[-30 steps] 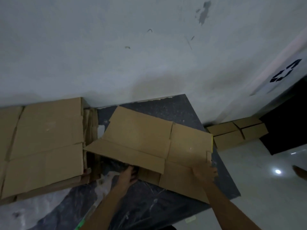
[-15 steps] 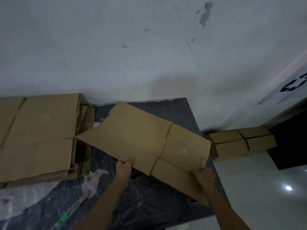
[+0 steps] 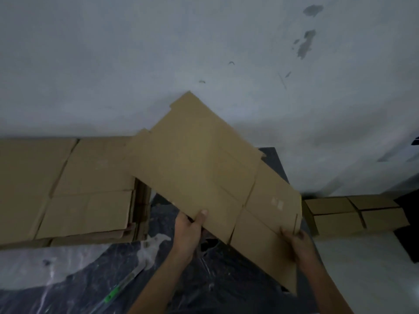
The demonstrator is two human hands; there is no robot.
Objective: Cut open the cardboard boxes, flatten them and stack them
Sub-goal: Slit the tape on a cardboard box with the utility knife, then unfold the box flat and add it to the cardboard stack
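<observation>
A stack (image 3: 68, 189) of flattened brown cardboard lies at the left against the wall, its top sheet creased into panels and its layered edges showing along the right side. The left hand (image 3: 189, 227) pinches the near edge of the sheet (image 3: 204, 166), thumb on top and fingers underneath. The sheet is a cut-open box spread into one flat piece, plain brown, with fold lines dividing it into panels and flaps. It is held in the air, tilted, with its far corner raised against the wall and its left part overlapping the stack's right end. A faint pale mark sits on its right panel. The right hand (image 3: 294, 243) grasps the sheet's near right edge beside a short slit, fingers curled around the board. At the right, well apart from the stack, closed boxes (image 3: 353, 216) stand side by side by the wall.

Below the sheet lies a dark mat (image 3: 226, 279) covered with crinkled clear film (image 3: 56, 268) that looks whitish at the left. A pale strip (image 3: 118, 291) with a green mark lies on it near the left forearm; what it is cannot be told. The floor (image 3: 362, 268) at the right is pale. The wall (image 3: 136, 53) is whitish grey, with dark blotches at the upper right.
</observation>
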